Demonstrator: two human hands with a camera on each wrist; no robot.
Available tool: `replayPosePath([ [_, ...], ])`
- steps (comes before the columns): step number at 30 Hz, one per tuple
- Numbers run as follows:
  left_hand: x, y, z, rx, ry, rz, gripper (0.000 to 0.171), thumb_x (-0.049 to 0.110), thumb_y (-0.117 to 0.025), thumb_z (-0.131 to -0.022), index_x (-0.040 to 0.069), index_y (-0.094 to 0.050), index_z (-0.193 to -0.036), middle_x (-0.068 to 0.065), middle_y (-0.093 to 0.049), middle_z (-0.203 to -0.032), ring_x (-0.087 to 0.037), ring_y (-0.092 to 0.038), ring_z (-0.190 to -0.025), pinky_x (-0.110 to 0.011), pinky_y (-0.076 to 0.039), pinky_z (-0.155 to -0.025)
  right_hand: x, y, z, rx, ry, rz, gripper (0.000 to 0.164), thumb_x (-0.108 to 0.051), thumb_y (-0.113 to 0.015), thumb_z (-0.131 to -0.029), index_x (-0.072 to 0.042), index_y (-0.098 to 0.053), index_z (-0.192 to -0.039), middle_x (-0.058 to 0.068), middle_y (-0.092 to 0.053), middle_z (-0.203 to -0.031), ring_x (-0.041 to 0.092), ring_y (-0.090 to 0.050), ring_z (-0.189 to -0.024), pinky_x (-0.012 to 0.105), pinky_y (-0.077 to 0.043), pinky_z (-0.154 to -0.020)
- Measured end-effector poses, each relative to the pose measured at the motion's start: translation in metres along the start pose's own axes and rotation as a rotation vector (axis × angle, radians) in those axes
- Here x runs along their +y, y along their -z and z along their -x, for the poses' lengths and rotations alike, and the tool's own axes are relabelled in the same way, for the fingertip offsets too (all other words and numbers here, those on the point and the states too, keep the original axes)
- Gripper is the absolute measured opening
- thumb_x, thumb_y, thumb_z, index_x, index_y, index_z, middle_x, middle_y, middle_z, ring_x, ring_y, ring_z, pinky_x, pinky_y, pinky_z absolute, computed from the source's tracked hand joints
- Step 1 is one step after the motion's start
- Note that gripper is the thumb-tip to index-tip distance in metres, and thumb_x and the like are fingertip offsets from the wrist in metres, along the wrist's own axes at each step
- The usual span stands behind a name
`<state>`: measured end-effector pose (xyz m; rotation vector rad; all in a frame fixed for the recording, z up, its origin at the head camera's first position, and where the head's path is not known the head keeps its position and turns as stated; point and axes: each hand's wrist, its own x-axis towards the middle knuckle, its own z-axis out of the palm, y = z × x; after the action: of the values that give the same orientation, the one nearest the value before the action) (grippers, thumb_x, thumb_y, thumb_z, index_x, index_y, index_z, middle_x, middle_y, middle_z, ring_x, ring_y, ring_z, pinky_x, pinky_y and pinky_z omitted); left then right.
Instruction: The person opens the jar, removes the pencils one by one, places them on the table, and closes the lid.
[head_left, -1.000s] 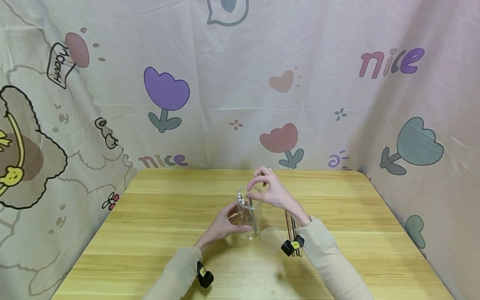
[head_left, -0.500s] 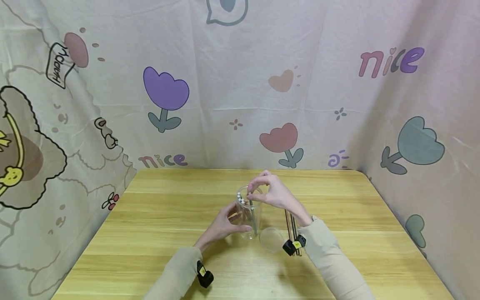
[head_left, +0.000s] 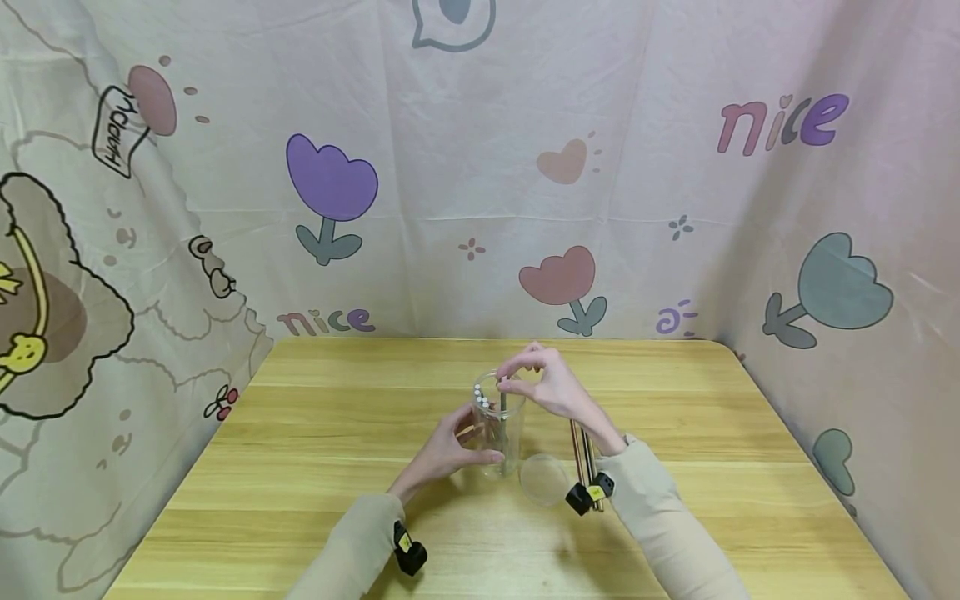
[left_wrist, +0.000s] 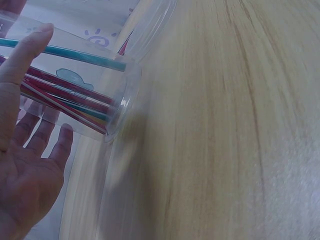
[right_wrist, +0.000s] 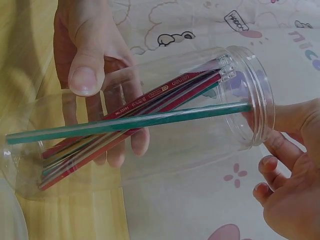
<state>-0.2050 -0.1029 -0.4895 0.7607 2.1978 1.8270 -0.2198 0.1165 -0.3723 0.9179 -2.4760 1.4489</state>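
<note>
A clear plastic jar (head_left: 515,442) stands upright on the table, its mouth uncovered. My left hand (head_left: 448,450) holds it around the side, thumb in front and fingers behind. Pinched at its top end by my right hand (head_left: 551,387), a green pencil (right_wrist: 125,124) stands inside the jar near the right wall. Several other pencils (right_wrist: 162,91), red and green among them, lean together against the opposite side, white ends at the rim. In the left wrist view, the green pencil (left_wrist: 90,58) reaches down close to the jar's base, apart from the bundle.
A round clear lid (head_left: 543,481) lies on the wooden table (head_left: 315,442) just right of the jar. Several more pencils (head_left: 577,454) lie beyond it, partly under my right wrist. A patterned cloth (head_left: 450,275) hangs behind the table and at both sides.
The green pencil has gone from slanted to nearly upright in the jar. My right hand has shifted slightly down and to the right with it. The left hand stays put on the jar.
</note>
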Motion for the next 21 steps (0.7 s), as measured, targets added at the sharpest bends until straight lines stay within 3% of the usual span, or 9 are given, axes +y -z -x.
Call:
replayPosePath([
  [5,0.0,0.0,0.0,0.0,-0.003,0.011,0.069,0.01,-0.085,-0.079,0.009,-0.053,-0.14,-0.015,-0.058,-0.141,-0.036,-0.054,-0.133,-0.052,-0.041,-0.119,0.002,0.002,0.002,0.034,0.028,-0.015,0.007,-0.008,-0.077,-0.086,-0.006,-0.077,-0.093,0.013,-0.076,-0.094,0.018,-0.056,-0.083,0.02,-0.041,-0.078],
  [13,-0.001,0.0,-0.001,0.0,-0.015,0.01,0.072,0.009,-0.085,-0.079,0.008,-0.051,-0.143,-0.014,-0.058,-0.142,-0.035,-0.053,-0.134,-0.052,-0.041,-0.119,0.004,0.005,0.007,0.068,0.038,-0.231,0.006,0.002,-0.067,-0.092,0.006,-0.069,-0.096,0.026,-0.074,-0.091,0.006,-0.066,-0.071,0.018,-0.052,-0.062],
  [19,-0.002,0.0,-0.001,0.003,-0.014,0.01,0.072,0.009,-0.085,-0.079,0.009,-0.052,-0.142,-0.015,-0.059,-0.141,-0.036,-0.054,-0.134,-0.052,-0.041,-0.119,0.005,0.01,0.011,0.12,0.05,-0.34,0.009,0.002,-0.062,-0.096,0.01,-0.063,-0.099,0.033,-0.071,-0.093,0.01,-0.06,-0.059,0.019,-0.05,-0.053],
  [21,-0.003,0.0,-0.001,0.003,-0.016,0.014,0.072,0.008,-0.086,-0.078,0.008,-0.051,-0.142,-0.016,-0.058,-0.141,-0.037,-0.054,-0.134,-0.053,-0.041,-0.119,0.006,0.011,0.013,0.137,0.055,-0.377,0.01,0.001,-0.063,-0.096,0.01,-0.062,-0.1,0.025,-0.075,-0.091,0.01,-0.064,-0.059,0.019,-0.054,-0.055],
])
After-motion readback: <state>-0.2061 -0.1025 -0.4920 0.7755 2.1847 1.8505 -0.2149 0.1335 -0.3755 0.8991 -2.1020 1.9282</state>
